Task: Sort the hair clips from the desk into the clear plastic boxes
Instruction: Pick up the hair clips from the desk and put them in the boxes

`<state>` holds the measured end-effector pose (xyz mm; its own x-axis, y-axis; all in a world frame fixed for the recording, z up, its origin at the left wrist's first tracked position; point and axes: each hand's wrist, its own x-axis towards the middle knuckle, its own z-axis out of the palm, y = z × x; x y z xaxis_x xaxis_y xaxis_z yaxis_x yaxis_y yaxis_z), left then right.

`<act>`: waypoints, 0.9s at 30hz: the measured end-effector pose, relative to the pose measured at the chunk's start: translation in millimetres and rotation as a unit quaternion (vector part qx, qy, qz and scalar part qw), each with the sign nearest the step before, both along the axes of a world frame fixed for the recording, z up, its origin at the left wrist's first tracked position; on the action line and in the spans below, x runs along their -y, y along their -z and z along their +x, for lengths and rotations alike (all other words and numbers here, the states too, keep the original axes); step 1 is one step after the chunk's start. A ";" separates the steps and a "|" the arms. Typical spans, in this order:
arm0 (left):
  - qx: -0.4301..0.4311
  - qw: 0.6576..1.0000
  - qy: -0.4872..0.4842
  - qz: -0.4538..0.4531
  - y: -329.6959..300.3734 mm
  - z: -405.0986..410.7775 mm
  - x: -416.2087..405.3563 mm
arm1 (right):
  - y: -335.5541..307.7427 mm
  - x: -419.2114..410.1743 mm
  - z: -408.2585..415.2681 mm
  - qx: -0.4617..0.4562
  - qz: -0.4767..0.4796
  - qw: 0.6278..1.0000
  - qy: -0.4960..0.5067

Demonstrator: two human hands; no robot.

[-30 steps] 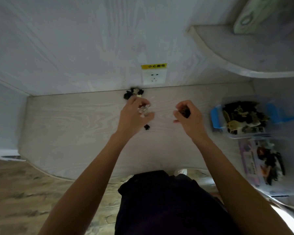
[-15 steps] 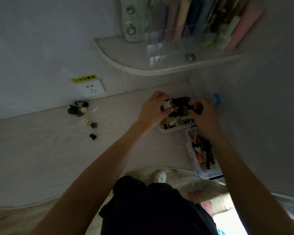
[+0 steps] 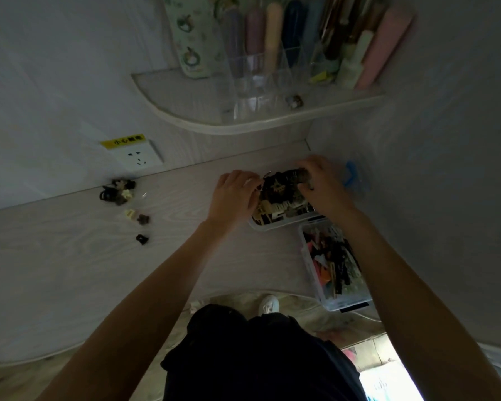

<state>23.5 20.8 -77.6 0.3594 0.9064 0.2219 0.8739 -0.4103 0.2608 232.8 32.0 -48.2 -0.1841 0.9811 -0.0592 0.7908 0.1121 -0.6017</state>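
While both hands were over the middle of the desk (image 3: 70, 270) one second ago, each with something small and dark in its fingers, they are now over at the far clear box (image 3: 272, 225) by the right wall. The left hand (image 3: 233, 195) sits at the box's left side and the right hand (image 3: 320, 183) at its far right corner. Both hands have bent fingers right on the dark pile of clips (image 3: 284, 195) in that box. It is too dim and blurry to tell if they hold clips or have let them go.

This looks like a drop-off, so one more handful is likely going into the box.

More hair clips wait on the desk. A little bunch (image 3: 117, 191) lies under the wall socket (image 3: 138, 157). Three loose ones lie just below it: a pale clip (image 3: 129, 213), a brown clip (image 3: 142, 219) and a black clip (image 3: 142, 239). They are well apart from the boxes.

A second clear box (image 3: 327, 302), nearer the person, holds bright clips (image 3: 330, 261). So the job is not done yet, and the hands will need to go back left for the rest.
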 end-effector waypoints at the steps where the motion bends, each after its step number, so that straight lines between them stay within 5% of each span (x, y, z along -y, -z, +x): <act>1: -0.009 1.000 0.007 -0.014 0.0 -0.8 -0.9 | -0.9 -1.4 -1.1 0.007 0.006 1.000 -0.005; 8: -0.114 0.985 0.032 -0.128 5.1 -2.0 -6.9 | -1.9 16.2 -5.9 0.012 0.029 0.999 0.041; 13: 0.084 0.989 0.071 -0.099 4.5 -21.9 -3.8 | -6.6 27.3 -37.7 0.014 0.066 0.997 0.026; 18: 0.203 0.975 -0.086 0.012 9.5 -90.3 27.0 | -0.5 42.6 -120.7 -0.006 0.110 0.991 -0.071; 23: 0.148 0.951 -0.261 -0.069 34.3 -199.3 50.2 | 38.7 62.3 -219.8 0.030 -0.088 0.980 -0.175; 27: 0.074 0.935 -0.304 -0.169 51.0 -273.9 44.7 | 71.9 63.7 -285.7 0.042 -0.214 0.966 -0.141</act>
<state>-250.3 -23.9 -128.6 -0.2559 0.9607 -0.1078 0.8632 0.2773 0.4219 -52.9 -31.7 -120.1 -0.4175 0.7751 -0.4742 0.8132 0.0858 -0.5756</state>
